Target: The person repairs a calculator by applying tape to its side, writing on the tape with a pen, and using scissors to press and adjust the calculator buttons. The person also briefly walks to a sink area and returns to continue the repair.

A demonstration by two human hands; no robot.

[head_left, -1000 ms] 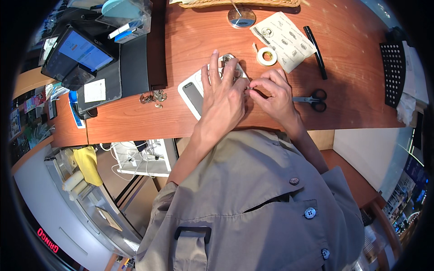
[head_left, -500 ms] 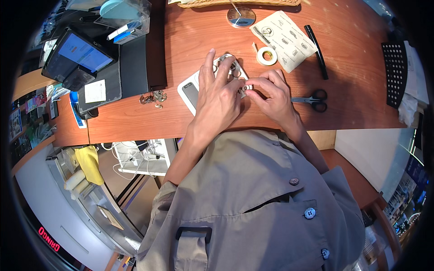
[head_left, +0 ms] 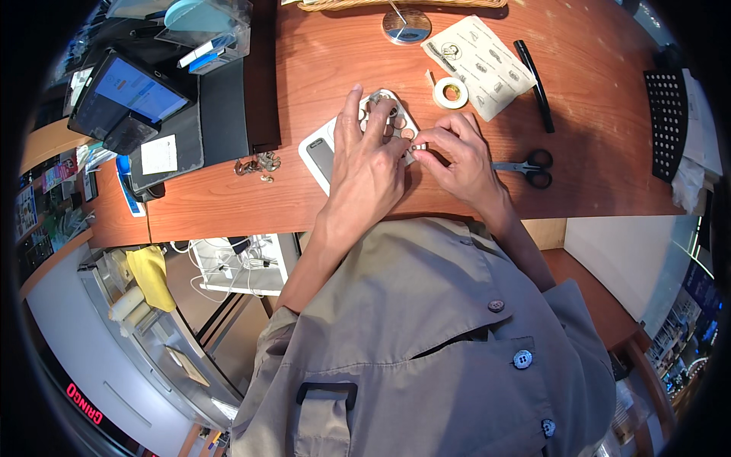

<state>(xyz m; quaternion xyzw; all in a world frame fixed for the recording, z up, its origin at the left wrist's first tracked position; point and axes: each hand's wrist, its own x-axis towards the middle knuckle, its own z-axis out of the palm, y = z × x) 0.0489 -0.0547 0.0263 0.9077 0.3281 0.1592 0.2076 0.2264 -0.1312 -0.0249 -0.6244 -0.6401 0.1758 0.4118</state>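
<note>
A white tray-like device (head_left: 311,156) with a grey panel lies on the table under my left hand (head_left: 371,156). Several copper-coloured coin-like discs (head_left: 398,122) rest in its far-right part. Two fingers of my left hand stretch over the tray. The hand's other fingertips bend in toward my right hand, partly hidden. My right hand (head_left: 459,158) pinches a small pale round piece (head_left: 416,147) at the tray's right edge, and the left fingertips meet it there. The piece is too small to name.
Scissors (head_left: 533,168) lie right of my right hand. Beyond are a tape roll (head_left: 439,95), a printed paper sheet (head_left: 487,65) and a black pen (head_left: 535,87). Small brown and metal pieces (head_left: 263,163) lie left, near a dark stand with a tablet (head_left: 137,91). A metal base (head_left: 406,32) stands far off.
My left fingers have shifted slightly, so more of the discs in the tray show. My right hand stays pinched at about the same spot.
</note>
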